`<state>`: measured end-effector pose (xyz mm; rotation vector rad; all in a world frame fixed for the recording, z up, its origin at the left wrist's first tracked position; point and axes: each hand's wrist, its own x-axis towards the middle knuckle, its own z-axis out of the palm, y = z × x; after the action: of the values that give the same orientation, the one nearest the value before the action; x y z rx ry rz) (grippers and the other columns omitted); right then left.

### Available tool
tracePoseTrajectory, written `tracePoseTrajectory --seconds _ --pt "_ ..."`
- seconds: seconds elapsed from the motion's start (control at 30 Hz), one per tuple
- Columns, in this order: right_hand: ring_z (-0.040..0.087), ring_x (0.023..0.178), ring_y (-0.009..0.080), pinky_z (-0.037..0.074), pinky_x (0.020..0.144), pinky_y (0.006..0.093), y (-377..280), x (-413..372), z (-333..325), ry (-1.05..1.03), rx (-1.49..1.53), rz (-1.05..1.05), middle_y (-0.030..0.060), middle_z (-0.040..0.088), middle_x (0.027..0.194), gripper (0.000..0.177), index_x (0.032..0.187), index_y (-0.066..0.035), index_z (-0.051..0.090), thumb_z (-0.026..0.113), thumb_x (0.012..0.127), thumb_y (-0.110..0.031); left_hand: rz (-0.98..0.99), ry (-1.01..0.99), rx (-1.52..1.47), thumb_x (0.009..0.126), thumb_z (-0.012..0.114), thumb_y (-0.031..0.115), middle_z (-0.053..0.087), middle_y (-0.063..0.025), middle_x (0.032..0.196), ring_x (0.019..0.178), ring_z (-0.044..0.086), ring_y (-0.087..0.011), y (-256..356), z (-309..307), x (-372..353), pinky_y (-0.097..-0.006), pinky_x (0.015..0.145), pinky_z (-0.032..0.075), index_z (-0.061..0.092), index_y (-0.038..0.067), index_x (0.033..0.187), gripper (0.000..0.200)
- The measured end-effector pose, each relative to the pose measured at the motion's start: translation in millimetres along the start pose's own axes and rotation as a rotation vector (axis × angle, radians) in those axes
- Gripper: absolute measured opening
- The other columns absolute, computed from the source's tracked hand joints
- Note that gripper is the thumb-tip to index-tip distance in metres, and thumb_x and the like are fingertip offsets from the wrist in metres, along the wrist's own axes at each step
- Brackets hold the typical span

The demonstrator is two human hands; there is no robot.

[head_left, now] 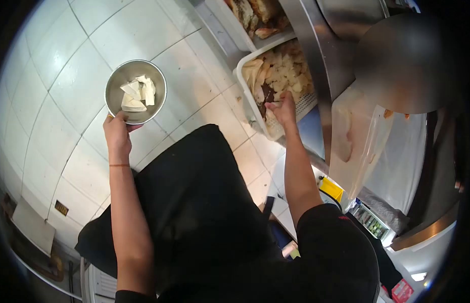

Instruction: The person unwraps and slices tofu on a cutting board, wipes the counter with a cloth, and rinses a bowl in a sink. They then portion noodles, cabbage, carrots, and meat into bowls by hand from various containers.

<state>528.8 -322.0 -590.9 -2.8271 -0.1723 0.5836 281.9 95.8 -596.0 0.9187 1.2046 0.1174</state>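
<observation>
My left hand (118,135) grips the near rim of a round metal bowl (110,96), thumb over the edge and fingers underneath. Inside the bowl lie several pale, cream-coloured wedge-shaped pieces (134,103). My right hand (283,108) reaches into a white perforated plastic basket (240,76), its fingers curled at a dark brown piece (267,94). What its fingertips pinch is too small to make out. Around that hand are pale, whitish food chunks (288,68) and longer cream-coloured strips (252,73).
Behind the basket stands another white tub (235,30) with browned pieces in it. A steel counter edge (316,65) runs along the right, with a translucent plastic sheet or board (366,136) beside it. White floor tiles (63,91) spread to the left. A yellow container (331,189) sits lower right.
</observation>
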Motion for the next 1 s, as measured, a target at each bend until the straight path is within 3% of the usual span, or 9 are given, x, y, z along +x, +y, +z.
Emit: tracePoseTrajectory --seconds 0.17,0.3,0.43,0.53,0.63,0.7,0.83,0.9,1.0 --pt "0.041 0.125 0.04 0.036 0.105 0.0421 -13 13 7 0.077 -0.127 0.141 0.0251 0.044 0.13 0.098 0.138 0.001 0.033 0.09 0.061 -0.02 0.178 -0.085 -0.031 0.085 0.044 0.0 0.063 -0.0201 0.103 0.08 0.069 -0.0261 29 42 -6 -0.0345 0.066 0.062 0.049 -0.014 0.116 0.034" --pt "0.041 0.124 0.0377 0.036 0.104 0.0405 -23 -8 -13 -0.143 -0.035 0.052 0.0222 0.042 0.131 0.079 0.127 -0.001 0.045 0.088 0.063 -0.014 0.184 -0.155 -0.019 0.085 0.044 0.001 0.063 -0.0237 0.101 0.079 0.069 -0.0274 31 74 -32 -0.0344 0.069 0.062 0.048 -0.018 0.11 0.031" --pt "0.051 0.113 0.0341 0.043 0.097 0.0386 0 -3 6 -0.019 -0.08 -0.198 0.0183 0.054 0.116 0.064 0.119 -0.002 0.053 0.085 0.064 -0.007 0.187 -0.255 0.05 0.084 0.045 0.0 0.064 -0.0257 0.098 0.077 0.069 -0.0282 31 94 -75 -0.0344 0.064 0.063 0.049 -0.02 0.105 0.029" --pt "0.064 0.088 0.0214 0.054 0.077 0.0317 -21 -12 -15 -0.109 0.462 0.099 0.0075 0.065 0.095 0.047 0.112 -0.005 0.06 0.078 0.069 0.005 0.195 -0.295 0.096 0.085 0.046 0.002 0.065 -0.0241 0.097 0.077 0.069 -0.0268 35 114 -101 -0.0326 0.061 0.061 0.052 -0.018 0.107 0.03" --pt "0.063 0.092 0.017 0.054 0.078 0.0295 -56 -20 -47 -0.05 1.137 -0.051 0.0084 0.063 0.103 0.043 0.113 -0.006 0.061 0.076 0.074 0.005 0.211 -0.326 0.133 0.087 0.045 0.004 0.065 -0.0231 0.099 0.077 0.069 -0.0256 35 130 -115 -0.0315 0.062 0.061 0.051 -0.016 0.112 0.032" --pt "0.062 0.095 0.0155 0.054 0.077 0.029 -90 -29 -60 -0.059 1.248 -0.244 0.0086 0.06 0.111 0.045 0.116 -0.007 0.06 0.077 0.076 0.003 0.222 -0.391 0.264 0.088 0.043 0.004 0.065 -0.0231 0.099 0.077 0.069 -0.0259 36 135 -119 -0.0316 0.062 0.06 0.05 -0.017 0.112 0.033" --pt "0.06 0.1 0.0144 0.055 0.076 0.0292 -134 -33 -70 -0.198 1.172 -0.624 0.0063 0.058 0.119 0.04 0.119 -0.007 0.059 0.074 0.082 -0.004 0.241 -0.433 0.347 0.087 0.042 0.004 0.065 -0.0231 0.097 0.078 0.069 -0.0263 29 141 -119 -0.0318 0.062 0.061 0.049 -0.018 0.111 0.032" --pt "0.057 0.107 0.014 0.053 0.082 0.0284 -142 -26 -81 -0.144 0.931 -0.4 0.0035 0.057 0.123 0.037 0.123 -0.007 0.059 0.069 0.089 -0.017 0.23 -0.428 0.355 0.087 0.043 0.004 0.064 -0.0232 0.096 0.077 0.069 -0.0264 31 143 -121 -0.0316 0.062 0.061 0.049 -0.019 0.11 0.032" --pt "0.057 0.115 0.0258 0.05 0.09 0.0391 -56 58 -67 0.342 0.294 -0.122 0.0108 0.06 0.126 0.045 0.127 -0.01 0.058 0.067 0.089 -0.031 0.191 -0.435 0.296 0.086 0.044 0.004 0.064 -0.0232 0.095 0.075 0.069 -0.0265 29 138 -115 -0.0313 0.061 0.061 0.049 -0.02 0.107 0.032"
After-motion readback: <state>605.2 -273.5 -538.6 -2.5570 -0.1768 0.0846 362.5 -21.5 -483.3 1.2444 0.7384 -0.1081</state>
